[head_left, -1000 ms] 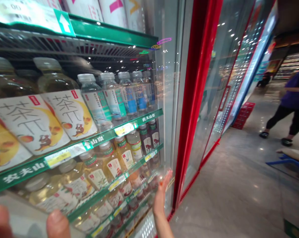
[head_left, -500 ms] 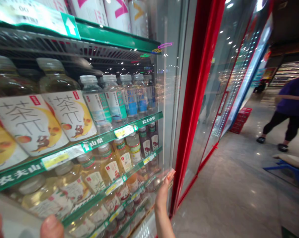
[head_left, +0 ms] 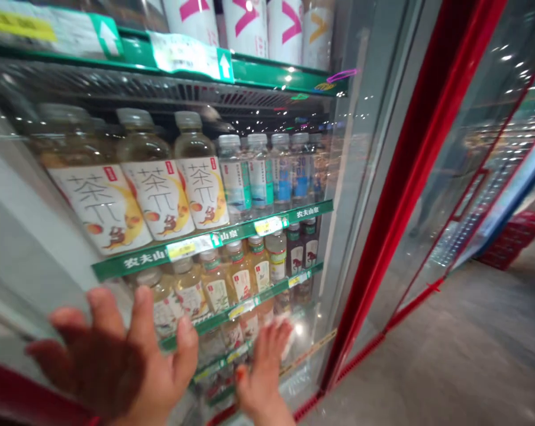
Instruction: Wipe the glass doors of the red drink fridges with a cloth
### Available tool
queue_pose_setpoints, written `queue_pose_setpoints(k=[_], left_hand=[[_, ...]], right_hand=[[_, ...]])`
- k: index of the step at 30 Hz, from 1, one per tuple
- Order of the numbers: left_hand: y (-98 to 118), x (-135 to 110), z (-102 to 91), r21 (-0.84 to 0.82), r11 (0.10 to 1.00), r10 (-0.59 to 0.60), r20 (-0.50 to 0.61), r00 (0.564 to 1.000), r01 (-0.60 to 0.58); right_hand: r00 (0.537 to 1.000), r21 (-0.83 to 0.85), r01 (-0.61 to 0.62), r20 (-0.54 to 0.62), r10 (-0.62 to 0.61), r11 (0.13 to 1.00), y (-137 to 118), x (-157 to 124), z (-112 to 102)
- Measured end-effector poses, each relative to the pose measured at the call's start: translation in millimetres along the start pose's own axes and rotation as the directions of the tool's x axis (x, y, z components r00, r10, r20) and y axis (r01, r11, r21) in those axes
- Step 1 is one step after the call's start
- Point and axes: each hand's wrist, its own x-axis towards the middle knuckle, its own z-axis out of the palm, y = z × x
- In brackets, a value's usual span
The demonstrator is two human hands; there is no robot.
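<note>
My left hand (head_left: 121, 355) is raised at the lower left, palm forward, its fingers spread with nothing in them. My right hand (head_left: 263, 367) is lower in the middle, fingers stretched up, blurred, before the glass door (head_left: 312, 355) of a drinks fridge. A pale patch beside its fingers may be a reflection; I cannot tell whether the fingertips touch the glass. Behind the glass stand large tea bottles (head_left: 161, 201) with white and yellow labels. Smaller clear bottles (head_left: 261, 177) stand to their right. Amber bottles (head_left: 241, 275) fill the shelf below.
Green shelf strips (head_left: 245, 231) carry price tags. White bottles with pink marks (head_left: 245, 26) stand on the top shelf. A red door frame (head_left: 409, 160) slants down the right side. Farther right are stacked red boxes (head_left: 513, 239) on the grey floor (head_left: 449, 367).
My view has swung left, so the fridge contents moved right and the person at the far right left the picture. My left hand has come fully into view; the right now shows farther left.
</note>
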Motion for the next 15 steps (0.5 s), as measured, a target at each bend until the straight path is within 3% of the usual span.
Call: queue_pose_setpoints(k=[2, 4, 6, 8, 11, 13, 15], left_hand=[[4.3, 3.4, -3.2, 0.148, 0.986, 0.079, -0.006, 0.997, -0.077], [9.3, 3.7, -2.7, 0.162, 0.985, 0.068, -0.036, 0.997, -0.062], [13.1, 4.5, -0.1, 0.167, 0.985, 0.062, -0.071, 0.996, -0.049], [15.2, 7.4, 2.1, 0.181, 0.981, 0.095, -0.111, 0.989, -0.074], [15.7, 10.8, 0.7, 0.113, 0.992, 0.076, -0.149, 0.986, -0.059], [14.7, 5.5, -4.3, -0.044, 0.999, 0.013, -0.151, 0.988, -0.020], [12.4, -10.4, -12.0, -0.232, 0.970, -0.100, -0.136, 0.986, 0.066]], right_hand=[[0.969, 0.053, 0.238, 0.057, -0.240, 0.970, -23.9, -10.2, -13.9], [0.920, 0.074, 0.380, 0.069, -0.385, 0.922, -18.4, 0.3, -29.3], [0.921, 0.046, 0.384, 0.047, -0.386, 0.922, 4.4, 36.8, -38.2], [0.959, 0.004, 0.284, -0.010, -0.284, 0.959, 20.2, 90.1, -36.7], [0.997, -0.011, 0.079, 0.016, -0.079, 0.997, -0.8, 153.0, -21.0], [0.974, 0.104, 0.137, 0.168, -0.153, 0.985, -35.6, 155.6, -13.1], [0.891, 0.306, 0.267, 0.283, -0.355, 0.914, -65.1, 127.9, -14.2]])
